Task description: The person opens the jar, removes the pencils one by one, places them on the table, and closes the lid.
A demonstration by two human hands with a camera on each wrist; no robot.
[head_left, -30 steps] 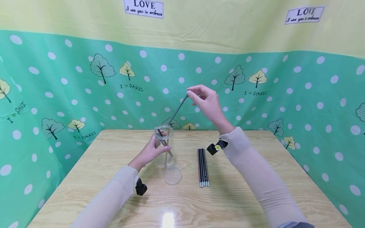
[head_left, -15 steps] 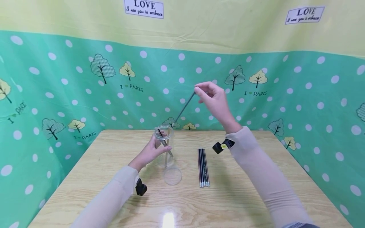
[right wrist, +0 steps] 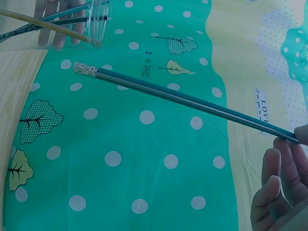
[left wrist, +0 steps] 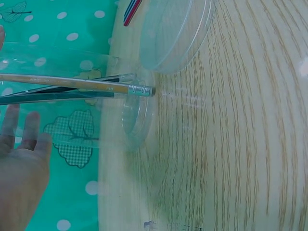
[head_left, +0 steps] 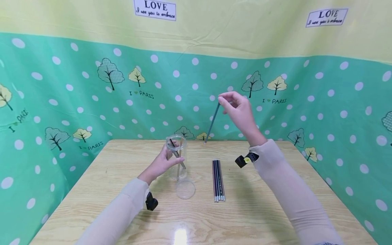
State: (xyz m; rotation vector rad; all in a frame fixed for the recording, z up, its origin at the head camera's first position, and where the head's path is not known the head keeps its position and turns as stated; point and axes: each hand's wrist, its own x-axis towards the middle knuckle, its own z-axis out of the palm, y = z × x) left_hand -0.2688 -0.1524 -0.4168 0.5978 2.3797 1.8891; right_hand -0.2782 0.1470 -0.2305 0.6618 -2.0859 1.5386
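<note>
My left hand (head_left: 162,163) grips a clear jar (head_left: 182,175) that stands on the table, the thumb in front and the fingers behind its wall. Inside lean a yellow pencil (left wrist: 91,84) with its eraser end down and dark pencils (left wrist: 57,97), crossing one another. Up to the right of the jar, my right hand (head_left: 237,109) pinches a teal pencil (head_left: 212,124) by one tip. It hangs at a slant outside the jar, with its eraser and metal band (right wrist: 85,70) at the lower end.
A clear round lid (head_left: 185,189) lies flat in front of the jar. Right of it, several dark pencils (head_left: 218,180) lie side by side on the wooden table (head_left: 128,204), eraser ends toward me. A green and yellow patterned cloth (head_left: 159,85) hangs behind.
My right hand has moved to the right, taking the teal pencil away from above the jar's mouth; the pencil now hangs steeper. The left hand and jar have stayed in place.
</note>
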